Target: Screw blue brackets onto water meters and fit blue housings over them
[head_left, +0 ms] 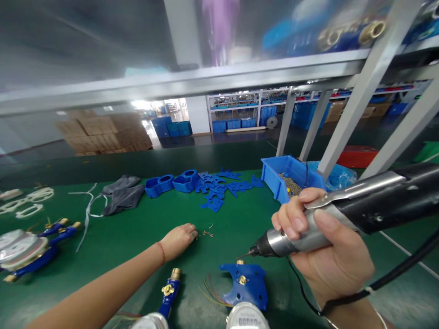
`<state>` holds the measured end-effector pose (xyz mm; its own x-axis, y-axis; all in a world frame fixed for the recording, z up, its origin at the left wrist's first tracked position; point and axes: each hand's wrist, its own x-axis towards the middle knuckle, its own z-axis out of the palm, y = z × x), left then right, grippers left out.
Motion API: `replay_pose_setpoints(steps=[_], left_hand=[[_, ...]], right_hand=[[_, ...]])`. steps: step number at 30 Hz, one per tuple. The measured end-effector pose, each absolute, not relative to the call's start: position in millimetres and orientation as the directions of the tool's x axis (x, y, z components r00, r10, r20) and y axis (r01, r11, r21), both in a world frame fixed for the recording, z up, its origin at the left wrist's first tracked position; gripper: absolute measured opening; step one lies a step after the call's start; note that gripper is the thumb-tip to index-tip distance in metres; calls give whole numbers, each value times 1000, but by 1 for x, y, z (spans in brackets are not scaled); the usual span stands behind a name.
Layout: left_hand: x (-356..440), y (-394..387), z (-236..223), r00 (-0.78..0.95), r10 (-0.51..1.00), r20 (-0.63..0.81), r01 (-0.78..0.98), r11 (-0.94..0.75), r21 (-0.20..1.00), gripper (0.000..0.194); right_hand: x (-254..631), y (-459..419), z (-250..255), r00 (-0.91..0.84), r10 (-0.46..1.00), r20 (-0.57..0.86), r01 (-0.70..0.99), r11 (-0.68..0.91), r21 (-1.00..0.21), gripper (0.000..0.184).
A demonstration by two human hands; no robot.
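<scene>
The step in hand looks like gathering small screws (207, 233): the left hand (179, 241) is down on the green surface (130, 228), fingers curled close together, tips just beside the screws; whether they pinch one, I cannot tell. Lifting a single screw would call for a fine fingertip grip. The right hand (343, 260) is wrapped round a driver (317, 228), its bit pointing left, near the brass end by the blue plate (254, 285). That plate lies below the driver's tip, between the hands, with a meter (247, 317) nearer the person. Beyond the right hand stands a bin (273, 179) of small parts.
</scene>
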<state>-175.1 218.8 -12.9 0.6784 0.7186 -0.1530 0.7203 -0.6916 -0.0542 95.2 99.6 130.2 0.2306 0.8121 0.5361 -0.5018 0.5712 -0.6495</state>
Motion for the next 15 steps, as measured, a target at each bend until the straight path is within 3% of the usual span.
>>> replay_pose_setpoints(steps=[4,7,11,15], left_hand=[[-165,229,-10,614,768,-182,784,-620,33,17],[-158,239,-7,558,808,-189,829,-534,165,20],[-155,239,9,439,889,-130,822,-339,458,22],[-160,198,47,236,972,-24,578,-120,807,30]], right_hand=[[91,103,126,241,753,612,-445,646,-621,13],[88,102,124,256,789,559,-471,607,-640,13],[87,97,125,247,861,444,-521,504,-689,16],[92,87,129,293,855,429,-570,516,-640,22]])
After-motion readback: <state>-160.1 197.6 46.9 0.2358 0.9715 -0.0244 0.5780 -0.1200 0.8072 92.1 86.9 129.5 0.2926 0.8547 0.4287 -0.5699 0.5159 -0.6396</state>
